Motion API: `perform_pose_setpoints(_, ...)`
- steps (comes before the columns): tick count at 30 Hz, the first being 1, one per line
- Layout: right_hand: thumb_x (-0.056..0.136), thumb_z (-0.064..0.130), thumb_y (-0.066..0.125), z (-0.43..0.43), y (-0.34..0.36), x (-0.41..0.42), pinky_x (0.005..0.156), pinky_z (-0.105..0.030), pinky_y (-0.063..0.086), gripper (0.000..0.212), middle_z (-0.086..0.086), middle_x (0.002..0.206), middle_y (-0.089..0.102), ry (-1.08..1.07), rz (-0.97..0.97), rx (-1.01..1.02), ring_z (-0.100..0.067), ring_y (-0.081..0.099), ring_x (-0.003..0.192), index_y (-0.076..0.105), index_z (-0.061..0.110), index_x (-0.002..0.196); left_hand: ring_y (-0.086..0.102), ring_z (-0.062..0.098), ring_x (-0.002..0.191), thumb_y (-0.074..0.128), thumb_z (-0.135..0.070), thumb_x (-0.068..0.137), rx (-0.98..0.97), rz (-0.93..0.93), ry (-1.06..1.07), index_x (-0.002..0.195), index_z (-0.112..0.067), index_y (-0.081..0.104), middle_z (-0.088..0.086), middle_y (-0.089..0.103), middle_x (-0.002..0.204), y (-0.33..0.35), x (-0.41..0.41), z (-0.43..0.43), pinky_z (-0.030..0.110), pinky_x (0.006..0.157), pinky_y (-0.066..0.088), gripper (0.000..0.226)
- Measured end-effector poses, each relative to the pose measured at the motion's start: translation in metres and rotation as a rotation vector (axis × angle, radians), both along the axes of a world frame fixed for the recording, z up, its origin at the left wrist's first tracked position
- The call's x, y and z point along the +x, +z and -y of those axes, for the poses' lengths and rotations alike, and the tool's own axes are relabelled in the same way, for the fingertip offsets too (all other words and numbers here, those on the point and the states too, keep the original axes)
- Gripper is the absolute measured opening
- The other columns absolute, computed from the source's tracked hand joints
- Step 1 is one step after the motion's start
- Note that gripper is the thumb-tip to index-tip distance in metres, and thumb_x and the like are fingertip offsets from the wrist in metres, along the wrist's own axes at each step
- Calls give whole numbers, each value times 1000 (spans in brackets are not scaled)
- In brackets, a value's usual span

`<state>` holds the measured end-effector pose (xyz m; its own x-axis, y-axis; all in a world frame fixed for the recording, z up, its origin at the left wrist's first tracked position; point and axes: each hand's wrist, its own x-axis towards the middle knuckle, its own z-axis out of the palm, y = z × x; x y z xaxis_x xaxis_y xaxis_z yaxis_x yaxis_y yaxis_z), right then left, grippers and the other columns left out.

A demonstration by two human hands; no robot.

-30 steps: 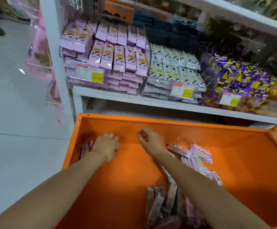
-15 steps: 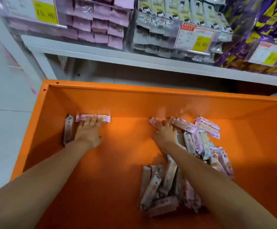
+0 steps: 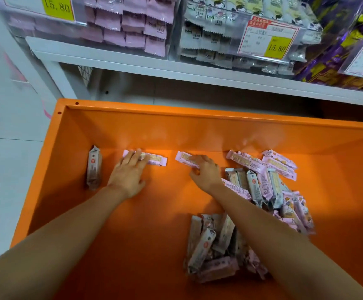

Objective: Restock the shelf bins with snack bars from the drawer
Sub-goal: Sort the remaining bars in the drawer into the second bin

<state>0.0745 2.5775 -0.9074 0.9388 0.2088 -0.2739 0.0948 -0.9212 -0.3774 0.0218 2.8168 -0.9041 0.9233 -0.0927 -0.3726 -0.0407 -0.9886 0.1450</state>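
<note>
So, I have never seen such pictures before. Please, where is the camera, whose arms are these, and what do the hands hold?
There is no machine here. The two arms belong to a person, and the one camera sits on that person's head, looking forward and down. The left hand lies with straight fingers on a pink bar on the floor of the orange drawer. The right hand curls its fingers on the end of a second pink bar. A pile of bars lies to the right, and a single bar is near the left wall. Above are the shelf bins, which hold packs behind clear fronts.
</note>
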Motion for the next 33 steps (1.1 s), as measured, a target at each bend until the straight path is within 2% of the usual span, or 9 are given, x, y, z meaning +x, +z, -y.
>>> perform_pose_setpoints(3,85,13,57,-6,-1,-4,97,-38,33,45,-5,132,55,77,-18,22,-29,47,122,58,23,129,26,27,142,60,-35,88,-56,101,-40,149,-22,34,8,30,154,-4,-4,3,38,113,22,68)
perform_pose_setpoints(6,86,14,58,-10,-1,-4,91,-36,34,38,-6,123,60,128,3,-6,-29,51,116,61,22,123,48,31,119,71,-21,76,-103,191,-58,123,-20,57,8,54,123,-7,-4,3,40,98,34,49)
perform_pose_setpoints(13,84,19,67,-4,-4,-9,94,-33,29,43,-2,129,56,191,18,-49,-26,46,121,60,24,126,58,29,104,67,-26,87,-142,142,54,115,-20,54,6,58,111,-10,-9,1,36,83,39,31)
perform_pose_setpoints(19,89,20,65,-16,-2,-10,104,-34,19,51,4,142,51,186,26,174,-22,40,132,51,27,137,58,21,82,68,-15,90,-766,-49,433,100,-16,57,6,62,98,-10,-5,-5,20,64,43,15)
perform_pose_setpoints(22,95,29,62,-25,2,-10,107,-38,20,46,4,144,49,181,-24,307,-20,38,134,49,28,139,61,6,81,59,-6,95,-1034,-178,495,95,-18,58,6,62,98,-1,-7,-2,8,68,44,12)
perform_pose_setpoints(24,97,28,61,-30,5,-12,104,-37,33,42,0,144,48,124,-105,506,-19,43,132,51,20,137,60,-1,75,54,-6,98,-1100,-237,488,104,-11,59,2,63,93,7,-10,2,6,67,44,9)
perform_pose_setpoints(26,97,23,61,-34,10,-12,96,-30,43,37,-4,141,48,39,-161,648,-19,52,123,53,14,132,57,9,77,54,-9,99,-1165,-265,517,107,-10,59,2,62,88,11,-13,5,10,66,45,10)
perform_pose_setpoints(29,97,20,62,-37,16,-11,78,-14,46,29,-7,136,49,18,-169,683,-15,59,101,55,14,124,51,7,64,59,-19,96,-1245,-321,592,104,-11,62,-4,60,71,15,-14,11,14,56,41,11)
perform_pose_setpoints(33,99,16,57,-35,17,-12,79,-18,44,25,-5,134,49,87,-110,583,-15,56,97,56,14,124,51,8,62,69,-16,90,-1170,-327,652,113,-3,62,1,59,80,15,-14,14,13,50,41,27)
